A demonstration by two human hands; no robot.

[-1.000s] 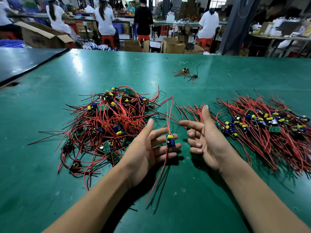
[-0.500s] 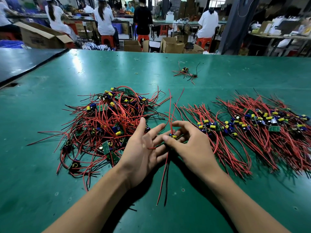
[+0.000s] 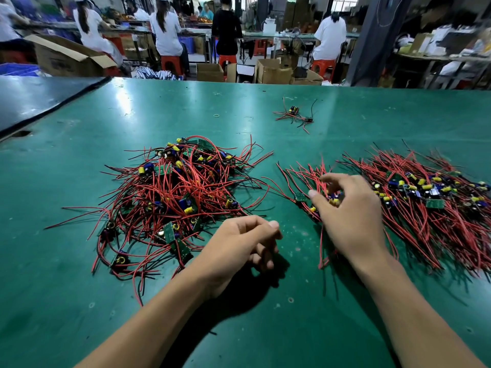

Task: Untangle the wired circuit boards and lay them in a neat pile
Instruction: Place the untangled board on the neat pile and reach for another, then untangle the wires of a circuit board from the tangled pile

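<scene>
A tangled heap of wired circuit boards point(image 3: 172, 197), red and black leads with yellow and blue parts, lies left of centre on the green table point(image 3: 159, 107). On the right the leads run parallel in a neat pile point(image 3: 430, 203). My right hand point(image 3: 350, 213) hovers over that pile's left edge, its curled thumb and fingers pinching one wired circuit board point(image 3: 334, 201) whose leads trail back under the wrist. My left hand point(image 3: 239, 243) rests on the table just right of the tangled heap, fingers loosely curled and holding nothing.
Farther back lie a few stray wired boards point(image 3: 293, 115) and a small rubber band point(image 3: 216, 115). A dark table point(image 3: 39, 96) adjoins on the left. Beyond the far edge, people sit at benches among cardboard boxes point(image 3: 273, 71).
My right hand took the board from my left hand and carried it right to the neat pile's edge. My left hand curled and dropped to the table with nothing in it.
</scene>
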